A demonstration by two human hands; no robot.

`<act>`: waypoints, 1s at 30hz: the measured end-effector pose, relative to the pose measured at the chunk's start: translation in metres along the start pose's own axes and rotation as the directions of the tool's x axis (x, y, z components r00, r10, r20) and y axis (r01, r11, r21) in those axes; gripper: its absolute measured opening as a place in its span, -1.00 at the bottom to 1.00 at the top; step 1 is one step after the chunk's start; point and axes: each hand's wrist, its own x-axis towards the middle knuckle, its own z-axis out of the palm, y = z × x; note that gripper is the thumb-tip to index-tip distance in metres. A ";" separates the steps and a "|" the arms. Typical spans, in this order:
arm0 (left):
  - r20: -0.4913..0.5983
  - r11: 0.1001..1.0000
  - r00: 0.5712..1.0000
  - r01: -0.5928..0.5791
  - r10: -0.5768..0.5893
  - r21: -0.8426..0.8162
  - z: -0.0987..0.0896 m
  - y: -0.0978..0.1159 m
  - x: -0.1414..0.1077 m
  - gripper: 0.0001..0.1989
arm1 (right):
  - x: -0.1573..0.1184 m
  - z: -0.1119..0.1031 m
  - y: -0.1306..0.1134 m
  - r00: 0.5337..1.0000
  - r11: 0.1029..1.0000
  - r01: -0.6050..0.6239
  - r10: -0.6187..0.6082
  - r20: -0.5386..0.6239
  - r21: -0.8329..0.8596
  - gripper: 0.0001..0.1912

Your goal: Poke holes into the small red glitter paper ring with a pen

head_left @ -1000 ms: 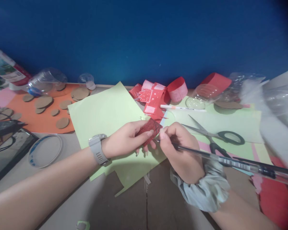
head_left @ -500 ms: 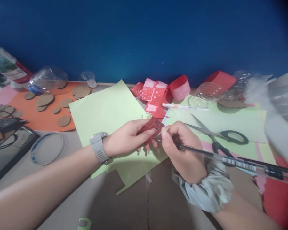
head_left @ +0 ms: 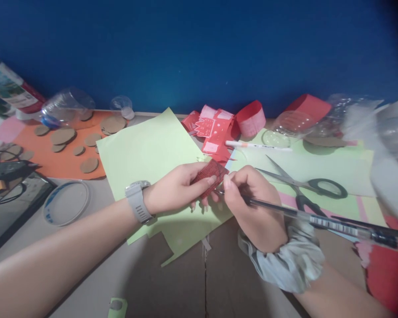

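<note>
My left hand pinches a small dark red piece with a fine line pattern, thumb on top and fingers beneath. In my right hand is a clear-barrelled pen, its tip close to the lower right edge of the red piece. Whether the tip touches it I cannot tell. Both hands are over a light green paper sheet with a cut-out lower edge. Black-handled scissors lie opened to the right of my right hand. A white marker lies beyond it.
Red paper cut-outs and a paper ring stand near the blue wall. Cardboard discs lie on orange paper at left, by a plastic bottle. A tape roll is nearer. A green scrap lies in front.
The view has shifted very slightly. Both hands keep their grip, and the pen tip stays beside the red piece with hardly any visible movement.
</note>
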 end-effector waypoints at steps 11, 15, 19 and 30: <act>-0.002 1.000 1.000 -0.005 0.005 0.008 0.000 0.000 -0.001 -0.81 | 0.000 0.001 -0.002 1.000 1.000 0.000 0.000 -0.006 -0.026 -0.72; 0.000 1.000 1.000 -0.011 0.011 -0.002 0.000 0.000 -0.001 -0.81 | 0.000 0.001 -0.003 1.000 1.000 0.006 -0.006 -0.019 -0.022 -0.74; -0.010 0.999 1.000 -0.022 0.022 0.025 -0.001 -0.002 -0.001 -0.78 | -0.001 0.002 -0.005 1.000 1.000 0.000 0.000 0.022 -0.012 -0.72; -0.047 0.989 0.998 0.024 -0.031 -0.146 0.001 -0.004 -0.001 -0.65 | -0.002 -0.003 0.005 0.969 0.979 0.108 -0.065 -0.238 0.171 -0.75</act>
